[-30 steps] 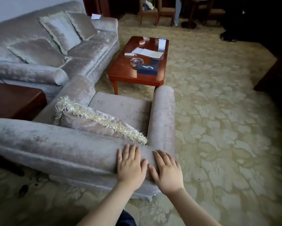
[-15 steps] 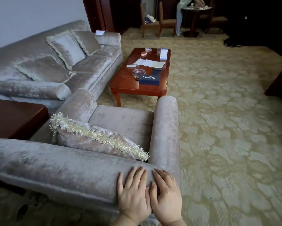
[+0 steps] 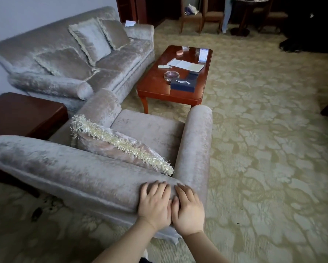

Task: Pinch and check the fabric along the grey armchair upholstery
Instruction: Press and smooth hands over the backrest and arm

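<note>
The grey velvet armchair (image 3: 95, 179) stands in front of me, seen from behind its backrest. Both my hands lie side by side on the right end of the backrest's rolled top. My left hand (image 3: 154, 205) has its fingers curled into the fabric. Beside it, my right hand (image 3: 188, 209) has its fingertips curled too, and the thumbs touch. A small ridge of fabric (image 3: 172, 189) is bunched between the two hands. A fringed cushion (image 3: 119, 147) leans inside the chair against the backrest.
A matching grey sofa (image 3: 79, 59) stands at the back left and a dark side table (image 3: 24, 112) at the left. Beyond the chair is a red-brown coffee table (image 3: 155, 88) with papers, an ashtray and a blue box. Patterned carpet (image 3: 263, 149) spreads to the right.
My hands have drawn together from apart, and their flat fingers have curled into the fabric, raising a small fold. The camera has tilted up and back.
</note>
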